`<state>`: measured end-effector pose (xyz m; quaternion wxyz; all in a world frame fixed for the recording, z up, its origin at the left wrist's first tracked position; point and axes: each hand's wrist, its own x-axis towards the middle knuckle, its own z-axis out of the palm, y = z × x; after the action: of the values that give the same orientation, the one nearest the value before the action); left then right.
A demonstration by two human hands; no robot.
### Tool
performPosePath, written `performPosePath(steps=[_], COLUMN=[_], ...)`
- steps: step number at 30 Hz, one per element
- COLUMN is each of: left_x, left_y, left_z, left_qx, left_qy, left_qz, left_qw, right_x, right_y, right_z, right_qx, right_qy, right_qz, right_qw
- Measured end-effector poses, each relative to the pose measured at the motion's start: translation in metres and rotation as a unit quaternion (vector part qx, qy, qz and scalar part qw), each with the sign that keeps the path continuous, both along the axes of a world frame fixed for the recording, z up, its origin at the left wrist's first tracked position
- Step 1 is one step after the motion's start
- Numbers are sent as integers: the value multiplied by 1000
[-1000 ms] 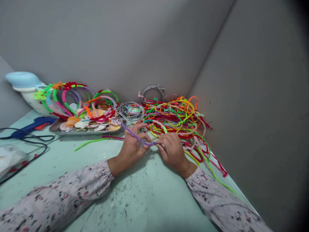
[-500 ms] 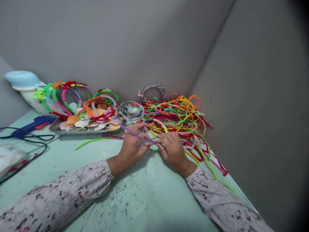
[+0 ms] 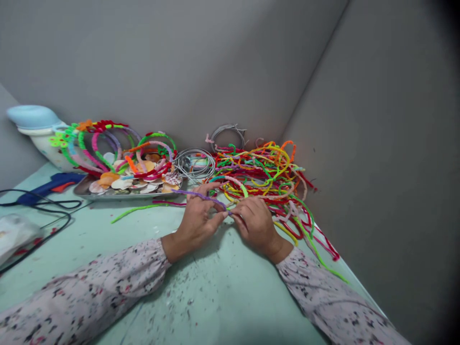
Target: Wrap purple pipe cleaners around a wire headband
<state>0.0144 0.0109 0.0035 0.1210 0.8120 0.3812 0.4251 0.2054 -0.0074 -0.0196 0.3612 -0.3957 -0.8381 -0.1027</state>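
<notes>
A purple pipe cleaner runs across the fingers of my left hand, whose thumb and fingers are closed on it. Its near end meets the fingertips of my right hand, pinched close beside the left. Between and behind the hands arches a hoop wrapped in pink, teal and yellow-green pipe cleaner. My right fingers close over its lower end, and the exact grip there is hidden.
Behind my hands lies a tangled heap of coloured pipe cleaners. To the left are a metal tray of shells with wrapped headbands, a blue glue gun, its black cable and a pale blue-lidded container. Wire coils stand behind.
The purple pipe cleaner's free end has swung down and to the left, so it lies flatter across my left hand. Both hands have stayed nearly in place.
</notes>
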Motion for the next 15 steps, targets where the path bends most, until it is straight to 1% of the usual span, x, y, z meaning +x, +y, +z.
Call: performPosePath(steps=[7, 15], left_x=[1, 2], left_y=[0, -2], left_z=[-2, 3], left_qx=[47, 34], left_qy=[18, 60], left_qz=[5, 14], left_qw=[999, 998], right_x=[1, 1], right_y=[1, 1], right_z=[-1, -1], right_qx=[-7, -2], right_qy=[13, -3], right_qz=[-5, -4], right_qw=[1000, 1000])
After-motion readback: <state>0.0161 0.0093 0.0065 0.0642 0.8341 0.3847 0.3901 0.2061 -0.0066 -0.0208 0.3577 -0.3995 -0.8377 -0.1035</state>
